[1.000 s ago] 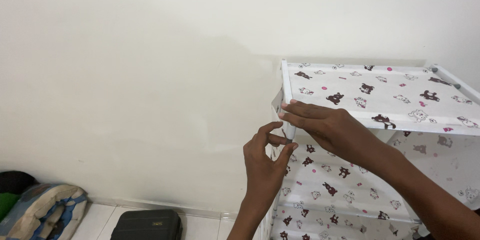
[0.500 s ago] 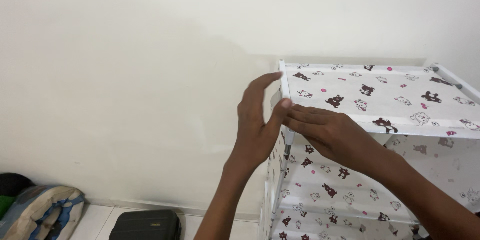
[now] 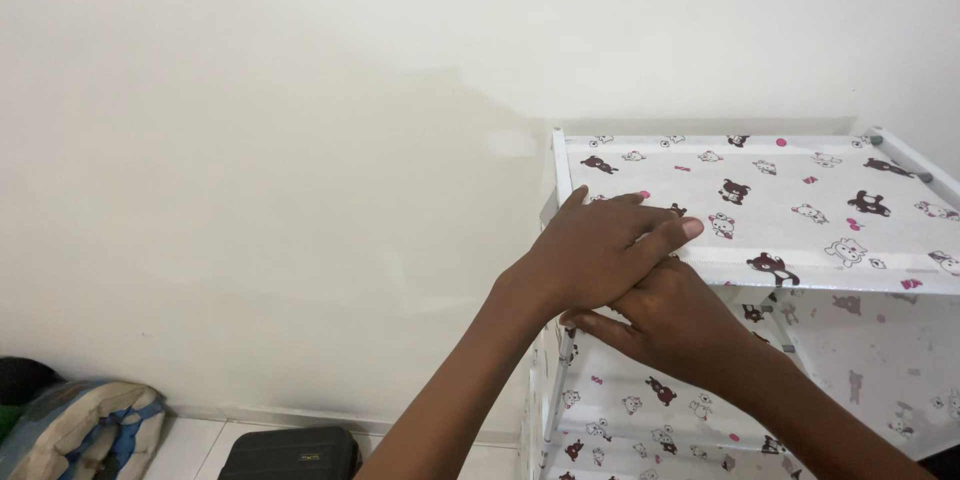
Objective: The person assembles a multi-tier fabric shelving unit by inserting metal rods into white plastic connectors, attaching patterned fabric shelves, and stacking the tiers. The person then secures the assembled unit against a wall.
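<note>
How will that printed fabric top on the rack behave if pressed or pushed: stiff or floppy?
Probably floppy: the fabric top looks like thin cloth stretched over the white frame, so it likely sags between the rails. It lies flat under the left hand, which suggests some tension. The rack seems light and tube-built, so a sideways push could well shift or tip it.

Even, soft, fairly bright light; no hard source in view. Broad faint shadow across the wall, darker toward the lower left, lighter along the top. Small pale glare patch on the wall just left of the patterned shelf. Shelf top bright, slightly washed out; lower tiers dimmer. Left hand and right hand dark against it, edges reasonably sharp. Floor corner dim, soft in detail.
</note>
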The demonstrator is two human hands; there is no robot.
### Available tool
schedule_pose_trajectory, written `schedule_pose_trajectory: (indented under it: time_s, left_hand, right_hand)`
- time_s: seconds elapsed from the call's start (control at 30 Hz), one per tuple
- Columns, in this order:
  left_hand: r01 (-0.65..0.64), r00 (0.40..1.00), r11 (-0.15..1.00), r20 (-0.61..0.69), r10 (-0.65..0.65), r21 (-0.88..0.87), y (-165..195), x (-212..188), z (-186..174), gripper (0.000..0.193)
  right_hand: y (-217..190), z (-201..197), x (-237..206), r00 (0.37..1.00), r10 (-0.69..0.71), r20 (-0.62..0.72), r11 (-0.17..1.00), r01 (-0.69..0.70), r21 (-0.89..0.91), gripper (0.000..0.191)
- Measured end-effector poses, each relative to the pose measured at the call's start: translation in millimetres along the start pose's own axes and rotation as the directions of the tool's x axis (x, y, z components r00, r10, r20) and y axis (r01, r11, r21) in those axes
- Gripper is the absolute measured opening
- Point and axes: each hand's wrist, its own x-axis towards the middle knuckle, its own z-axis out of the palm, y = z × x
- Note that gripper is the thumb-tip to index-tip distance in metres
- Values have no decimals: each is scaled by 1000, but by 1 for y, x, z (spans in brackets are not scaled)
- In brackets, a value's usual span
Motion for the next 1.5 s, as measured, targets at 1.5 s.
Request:
schedule_pose_trajectory:
  time_s: [1.5]
  left_hand:
    - [-72, 857, 982, -514, -30, -177, -18, -100, 69, 61]
  right_hand:
    - [-22, -25, -2, 993, 112, -38, 993, -113, -40, 49]
